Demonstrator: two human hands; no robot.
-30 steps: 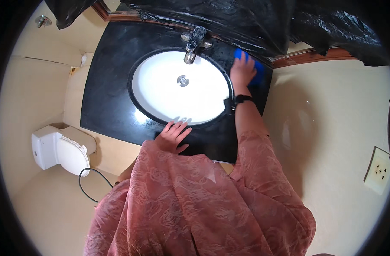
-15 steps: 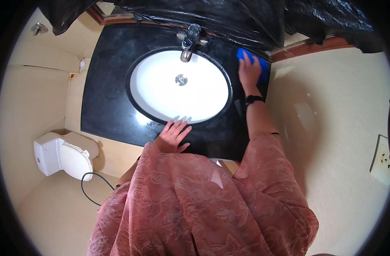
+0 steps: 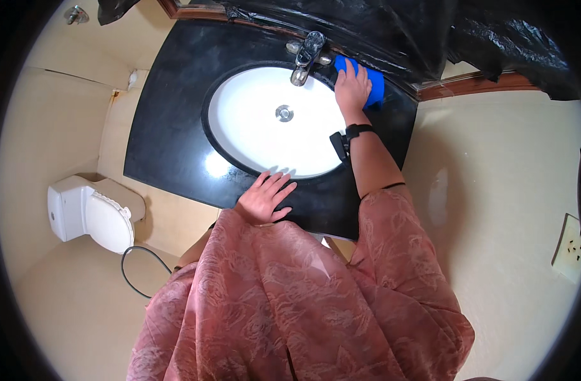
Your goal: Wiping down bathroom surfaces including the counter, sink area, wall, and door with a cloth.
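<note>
1. plainly, the right hand (image 3: 353,89) lay palm down over a blue cloth (image 3: 375,87), its fingers stretched across it; whether they pinched the fabric could not be told.
2. the cloth sat beneath that hand and showed past its right side, spread on the black countertop (image 3: 163,140).
3. left of this hold lay the oval white basin (image 3: 246,127), its round metal drain (image 3: 284,113) farther left and a little nearer the body.
4. the faucet (image 3: 312,49) stood just left of the fingertips and slightly beyond them.
5. black plastic sheeting (image 3: 392,32) hung beyond the grip.
6. a black band (image 3: 359,131) circled the wrist just behind the grip.
7. nearer the body and to the left of the grip, the left hand (image 3: 266,197) was open, fingers spread at the basin's front rim.
8. well left of the grip stood a white toilet (image 3: 106,225); well to its right was a pale socket plate (image 3: 568,247).
</note>
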